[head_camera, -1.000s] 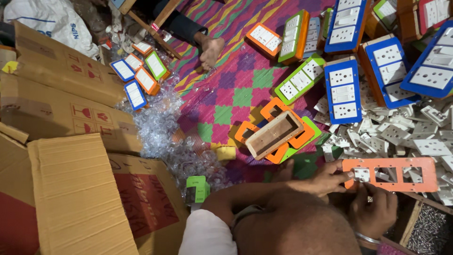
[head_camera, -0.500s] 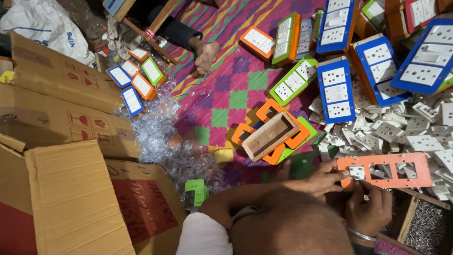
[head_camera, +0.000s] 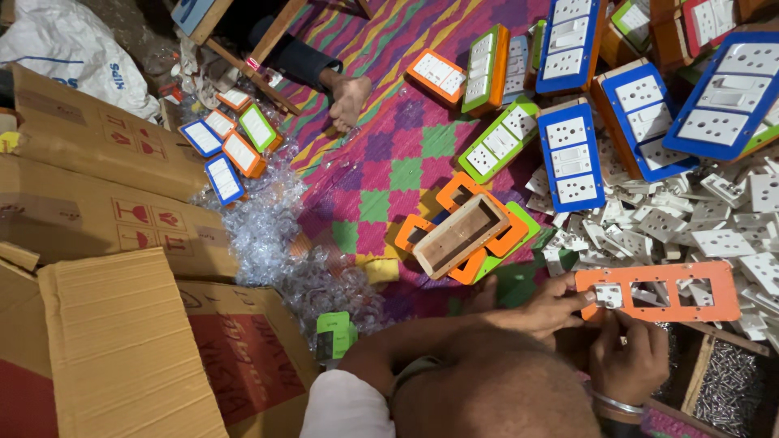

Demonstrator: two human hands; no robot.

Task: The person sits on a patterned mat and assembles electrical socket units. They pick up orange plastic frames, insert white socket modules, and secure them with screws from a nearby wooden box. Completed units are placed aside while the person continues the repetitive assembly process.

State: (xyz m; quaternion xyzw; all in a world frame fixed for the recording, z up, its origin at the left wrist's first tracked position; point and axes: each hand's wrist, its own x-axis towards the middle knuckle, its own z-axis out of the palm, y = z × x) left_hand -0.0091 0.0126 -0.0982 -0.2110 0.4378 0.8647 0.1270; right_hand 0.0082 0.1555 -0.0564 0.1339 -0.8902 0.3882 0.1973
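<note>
Orange plate (head_camera: 657, 290) held level over lap; left hand (head_camera: 548, 307) pinches white socket (head_camera: 608, 295) into cutout, right hand (head_camera: 629, 361) grip clamped under plate for support.

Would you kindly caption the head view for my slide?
Both hands fit a white socket module into an orange faceplate above a patterned mat.
</note>
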